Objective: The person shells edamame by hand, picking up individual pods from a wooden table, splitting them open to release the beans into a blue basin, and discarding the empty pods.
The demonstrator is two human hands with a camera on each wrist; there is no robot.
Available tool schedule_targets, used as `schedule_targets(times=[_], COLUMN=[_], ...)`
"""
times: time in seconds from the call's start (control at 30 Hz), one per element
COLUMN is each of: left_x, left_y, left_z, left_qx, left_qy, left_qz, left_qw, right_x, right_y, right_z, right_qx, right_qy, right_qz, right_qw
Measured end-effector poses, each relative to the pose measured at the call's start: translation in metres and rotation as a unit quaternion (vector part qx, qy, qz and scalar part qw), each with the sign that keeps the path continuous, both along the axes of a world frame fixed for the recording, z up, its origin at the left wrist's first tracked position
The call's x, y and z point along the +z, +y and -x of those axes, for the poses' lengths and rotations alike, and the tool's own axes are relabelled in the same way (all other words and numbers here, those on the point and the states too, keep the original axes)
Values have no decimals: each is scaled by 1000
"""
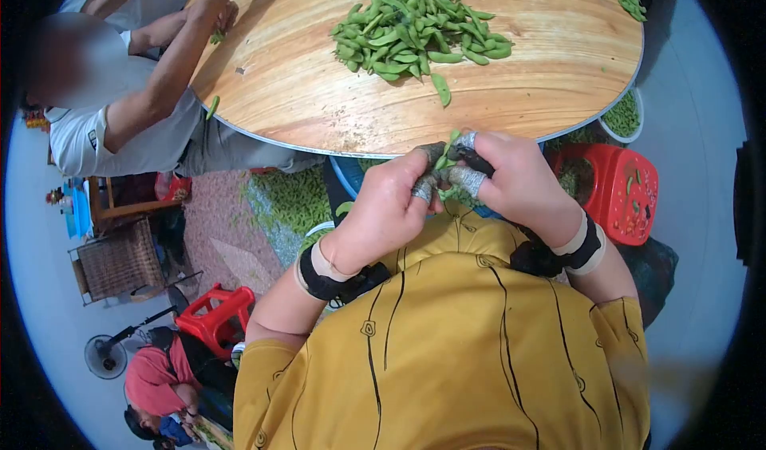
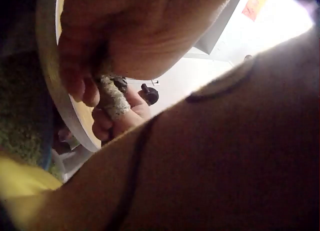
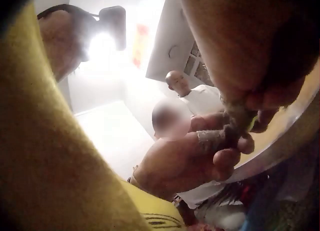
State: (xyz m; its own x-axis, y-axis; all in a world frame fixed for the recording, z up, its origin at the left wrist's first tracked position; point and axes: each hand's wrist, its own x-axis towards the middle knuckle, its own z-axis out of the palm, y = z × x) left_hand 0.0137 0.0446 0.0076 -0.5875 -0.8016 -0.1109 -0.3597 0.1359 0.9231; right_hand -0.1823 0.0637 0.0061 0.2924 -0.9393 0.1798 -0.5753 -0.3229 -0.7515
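Note:
Both hands meet just off the near edge of the round wooden table (image 1: 279, 107). The left hand (image 1: 387, 203) and the right hand (image 1: 523, 179) pinch a green pod (image 1: 450, 148) between wrapped thumbs and fingers. Grey tape covers several fingertips. In the left wrist view the left hand (image 2: 130, 36) is dark, and the pod cannot be made out. A bit of green pod (image 3: 252, 123) shows between the fingers of the right hand (image 3: 245, 66) and the left hand (image 3: 185, 158) in the right wrist view.
A pile of pods (image 1: 415, 35) lies on the table, with a few loose ones around it. Below the hands is a blue basin (image 1: 345, 177). A red stool (image 1: 626, 195) stands at the right, near a white tub of beans (image 1: 624, 116). Another person (image 1: 120, 123) sits at the left.

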Motion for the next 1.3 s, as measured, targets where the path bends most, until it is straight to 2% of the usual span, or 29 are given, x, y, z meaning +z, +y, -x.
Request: schedule_targets(times=[0.07, 0.17, 0.3, 0.37, 0.4, 0.43, 0.47, 0.5, 0.57, 0.6, 0.63, 0.7, 0.73, 0.8, 0.83, 0.9, 0.93, 0.97, 1.0, 1.03, 1.07, 1.1, 1.13, 1.27, 1.3], left_x=[0, 2, 5, 6, 9, 13, 10, 5, 4, -3, -2, 5, 9, 14, 15, 12, 8, 3, 0, 2, 8, 11, 11, -2, -3], left_y=[-2, -5, -4, -4, -5, -5, -7, -8, -2, 2, 2, 1, -1, -9, -12, -17, -19, -21, -23, -26, -30, -32, -32, -29, -28], left_z=[1, 6, 7, -10, -22, -36, -55, -73, -99, -110, -109, -102, -95, -75, -68, -53, -43, -32, -23, -14, -5, 3, 8, 12, 12], left_qx=[-22, -58, -5, 14, 22, 29, -9, -49, -57, -41, -40, -5, -5, 10, 12, 15, 16, 41, 65, 65, 44, 22, 22, 40, 68], left_qy=[2, -45, -22, -5, -50, -95, -168, -236, -392, -432, -432, -393, -393, -242, -240, -128, -126, -48, 32, 32, 71, 109, 150, 185, 178], left_qz=[-6, 40, -62, -105, -90, -74, 47, 166, 163, 178, 177, 189, 189, 138, 138, 124, 124, 59, -6, -6, -127, -245, -287, -303, -293], left_qw=[1000, 997, 998, 994, 994, 992, 985, 956, 903, 883, 884, 900, 900, 960, 961, 984, 984, 996, 997, 997, 988, 963, 946, 934, 937], right_x=[-2, -5, -6, -4, -4, -4, -4, -1, 4, 1, 0, -1, -5, -14, -14, -13, -11, -6, -2, 1, 5, 8, 3, 7, 5], right_y=[-1, -1, -6, -9, -11, -12, -15, -18, -27, -38, -50, -71, -79, -87, -87, -81, -79, -76, -72, -67, -61, -55, -49, -29, -27], right_z=[2, -1, -4, -3, -2, 0, 2, 2, 5, 5, 4, -1, -3, -10, -10, -9, -7, -4, -2, -1, -1, 0, 0, 1, 6], right_qx=[-18, -37, -50, -14, -11, 41, 92, 93, 21, -14, -13, -127, -127, -116, -115, -97, -96, -100, -104, -104, -87, -68, -59, -101, -101], right_qy=[-3, 53, 77, 22, 21, 18, 15, 14, 15, 40, 40, 151, 151, 187, 189, 213, 214, 127, 37, 37, -95, -224, -256, -292, -294], right_qz=[-45, -22, 6, -30, -33, -42, -50, -51, -81, -31, -31, 87, 87, 66, 66, 88, 88, -27, -142, -142, -232, -315, -312, -273, -273], right_qw=[999, 998, 996, 999, 999, 998, 994, 994, 996, 999, 999, 976, 976, 973, 973, 968, 968, 986, 984, 984, 964, 920, 913, 911, 910])
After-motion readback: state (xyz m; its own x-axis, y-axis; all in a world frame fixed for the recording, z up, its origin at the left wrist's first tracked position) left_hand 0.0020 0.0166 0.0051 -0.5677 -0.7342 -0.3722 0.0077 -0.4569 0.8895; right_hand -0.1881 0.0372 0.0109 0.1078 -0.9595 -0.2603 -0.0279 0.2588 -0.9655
